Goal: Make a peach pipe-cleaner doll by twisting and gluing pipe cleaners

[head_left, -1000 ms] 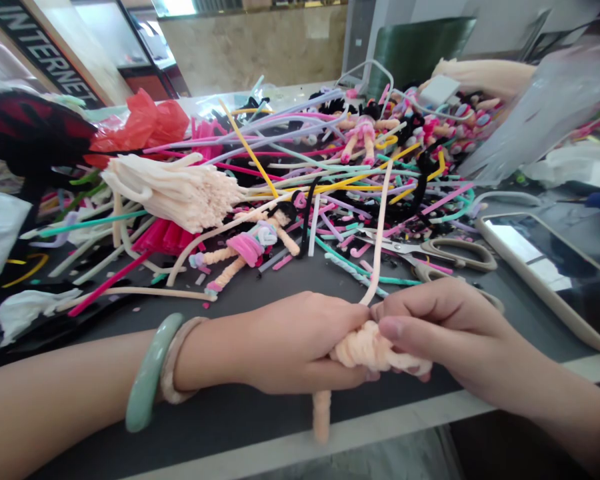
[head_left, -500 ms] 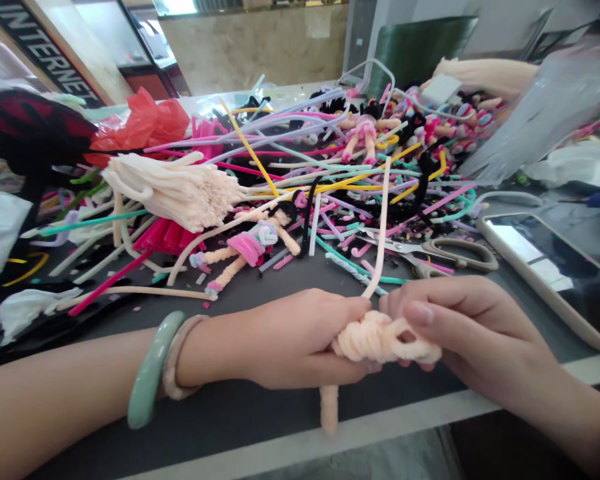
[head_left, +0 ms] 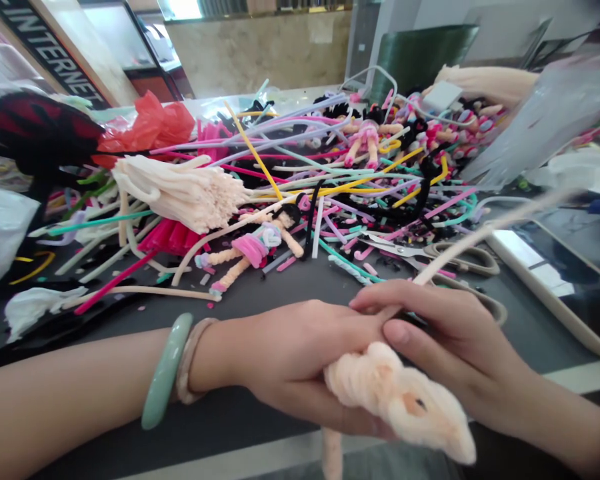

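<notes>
My left hand (head_left: 310, 360) is closed around a cream pipe-cleaner figure (head_left: 400, 400), a coiled fuzzy body whose looped end points down and right. A wrapped limb hangs below that hand. Between the thumb and fingers of my right hand (head_left: 445, 340) runs a long cream pipe cleaner (head_left: 460, 247), pinched close to my left hand and stretching up and right over the scissors (head_left: 430, 253). Just beyond my hands lies a finished pipe-cleaner doll (head_left: 255, 247) with a pink skirt and black hair.
A phone (head_left: 545, 267) lies at the right. Behind, a bundle of cream pipe cleaners (head_left: 180, 193), many loose coloured stems, another doll (head_left: 364, 140) and a red plastic bag (head_left: 150, 127) cover the table. A clear plastic bag (head_left: 535, 120) stands at the back right.
My right hand has let go of the figure's looped end and now pinches the long pipe cleaner, which has swung from upright to the right. The figure has tilted downward.
</notes>
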`<state>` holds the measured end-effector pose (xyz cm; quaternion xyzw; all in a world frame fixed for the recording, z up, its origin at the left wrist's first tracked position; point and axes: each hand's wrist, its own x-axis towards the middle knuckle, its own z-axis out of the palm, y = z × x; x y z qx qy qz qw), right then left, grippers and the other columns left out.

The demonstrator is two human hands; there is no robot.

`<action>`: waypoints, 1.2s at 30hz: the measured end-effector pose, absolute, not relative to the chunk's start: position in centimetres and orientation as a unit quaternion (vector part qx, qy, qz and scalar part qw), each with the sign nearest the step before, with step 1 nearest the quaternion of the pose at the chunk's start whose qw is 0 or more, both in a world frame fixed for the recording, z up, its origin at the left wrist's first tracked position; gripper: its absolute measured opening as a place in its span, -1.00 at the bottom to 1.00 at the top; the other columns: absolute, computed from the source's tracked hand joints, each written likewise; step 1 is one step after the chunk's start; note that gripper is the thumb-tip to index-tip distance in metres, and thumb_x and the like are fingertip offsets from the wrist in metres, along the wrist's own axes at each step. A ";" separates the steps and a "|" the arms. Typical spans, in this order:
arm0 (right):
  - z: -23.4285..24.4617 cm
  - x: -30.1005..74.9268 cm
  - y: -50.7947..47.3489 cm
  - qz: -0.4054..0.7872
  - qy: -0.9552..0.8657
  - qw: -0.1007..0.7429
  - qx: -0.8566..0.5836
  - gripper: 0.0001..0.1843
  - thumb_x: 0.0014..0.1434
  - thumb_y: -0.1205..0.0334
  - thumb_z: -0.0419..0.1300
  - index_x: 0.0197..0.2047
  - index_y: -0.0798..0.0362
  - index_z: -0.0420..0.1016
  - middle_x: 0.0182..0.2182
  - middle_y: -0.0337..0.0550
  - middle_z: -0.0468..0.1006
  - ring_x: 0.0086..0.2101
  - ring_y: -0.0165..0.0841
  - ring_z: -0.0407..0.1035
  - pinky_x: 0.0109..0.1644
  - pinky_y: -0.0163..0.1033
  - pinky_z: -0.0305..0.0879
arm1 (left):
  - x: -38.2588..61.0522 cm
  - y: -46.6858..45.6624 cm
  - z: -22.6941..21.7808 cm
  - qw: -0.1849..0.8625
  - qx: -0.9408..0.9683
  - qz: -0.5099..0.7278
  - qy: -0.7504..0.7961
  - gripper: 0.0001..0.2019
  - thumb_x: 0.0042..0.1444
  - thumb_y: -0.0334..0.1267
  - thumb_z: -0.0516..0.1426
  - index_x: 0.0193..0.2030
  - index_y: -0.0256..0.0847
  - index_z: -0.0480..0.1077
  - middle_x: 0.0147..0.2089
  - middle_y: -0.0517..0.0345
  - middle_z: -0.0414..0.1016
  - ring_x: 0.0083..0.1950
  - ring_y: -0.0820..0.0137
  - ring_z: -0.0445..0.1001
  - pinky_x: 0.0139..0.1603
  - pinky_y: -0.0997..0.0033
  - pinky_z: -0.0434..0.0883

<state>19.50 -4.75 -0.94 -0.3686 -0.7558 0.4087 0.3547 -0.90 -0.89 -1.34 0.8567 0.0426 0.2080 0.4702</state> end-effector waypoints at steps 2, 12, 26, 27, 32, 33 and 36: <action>-0.8 19.6 -4.9 0.370 -0.777 0.348 -0.372 -0.95 0.25 0.25 0.17 -0.22 -0.03 0.46 -0.49 -0.27 0.56 -0.50 -0.45 0.40 -0.44 -0.36 0.25 | -0.9 -0.9 -1.5 0.444 0.875 0.188 0.043 -0.72 0.09 -0.09 0.23 -0.27 -0.16 0.22 -0.32 0.15 0.41 -0.35 0.43 0.39 -0.40 0.52 0.30; -1.8 19.6 -5.4 0.256 -0.609 0.634 -0.402 -0.86 0.12 0.37 0.28 -0.37 -0.02 0.39 -0.58 -0.31 0.36 -0.59 -0.41 0.26 -0.48 -0.21 0.27 | -0.7 -1.0 -1.6 0.384 0.908 0.159 0.051 -0.64 0.11 0.09 0.16 -0.26 -0.17 0.24 -0.36 0.20 0.35 -0.42 0.46 0.32 -0.48 0.49 0.22; -0.2 19.7 -5.6 0.117 -0.817 0.425 -0.372 -0.86 0.16 0.46 0.18 -0.31 0.01 0.40 -0.50 -0.29 0.57 -0.50 -0.49 0.45 -0.40 -0.45 0.36 | -0.4 -0.7 -1.2 0.456 0.863 0.215 0.041 -0.72 0.05 -0.15 0.25 -0.33 -0.23 0.23 -0.39 0.15 0.33 -0.39 0.45 0.30 -0.42 0.53 0.28; -0.4 19.6 -5.6 0.103 -0.804 0.434 -0.394 -0.87 0.15 0.44 0.20 -0.33 0.00 0.41 -0.50 -0.31 0.57 -0.51 -0.51 0.43 -0.40 -0.45 0.35 | -0.4 -0.7 -1.2 0.470 0.852 0.225 0.046 -0.72 0.03 -0.19 0.27 -0.34 -0.23 0.24 -0.40 0.16 0.32 -0.40 0.46 0.29 -0.40 0.53 0.28; -1.1 19.2 -5.3 0.108 -0.767 0.451 -0.443 -0.89 0.12 0.35 0.26 -0.40 -0.02 0.43 -0.52 -0.35 0.56 -0.53 -0.51 0.41 -0.46 -0.41 0.30 | -0.5 -1.1 -1.0 0.523 0.813 0.237 0.100 -0.74 0.00 -0.35 0.27 -0.31 -0.23 0.23 -0.41 0.25 0.28 -0.44 0.55 0.24 -0.42 0.59 0.27; -1.2 19.1 -5.2 0.113 -0.763 0.454 -0.446 -0.89 0.11 0.35 0.26 -0.40 -0.02 0.43 -0.53 -0.34 0.55 -0.53 -0.51 0.40 -0.46 -0.40 0.29 | -0.5 -1.2 -1.0 0.530 0.806 0.239 0.113 -0.73 0.01 -0.35 0.27 -0.29 -0.22 0.21 -0.41 0.27 0.27 -0.45 0.56 0.24 -0.42 0.59 0.27; -1.3 19.2 -5.1 0.110 -0.756 0.464 -0.449 -0.89 0.10 0.35 0.25 -0.40 -0.03 0.41 -0.54 -0.34 0.52 -0.53 -0.49 0.39 -0.46 -0.38 0.29 | -0.6 -1.2 -0.7 0.540 0.796 0.227 0.150 -0.70 0.07 -0.30 0.23 -0.20 -0.20 0.14 -0.43 0.32 0.24 -0.46 0.57 0.23 -0.44 0.58 0.26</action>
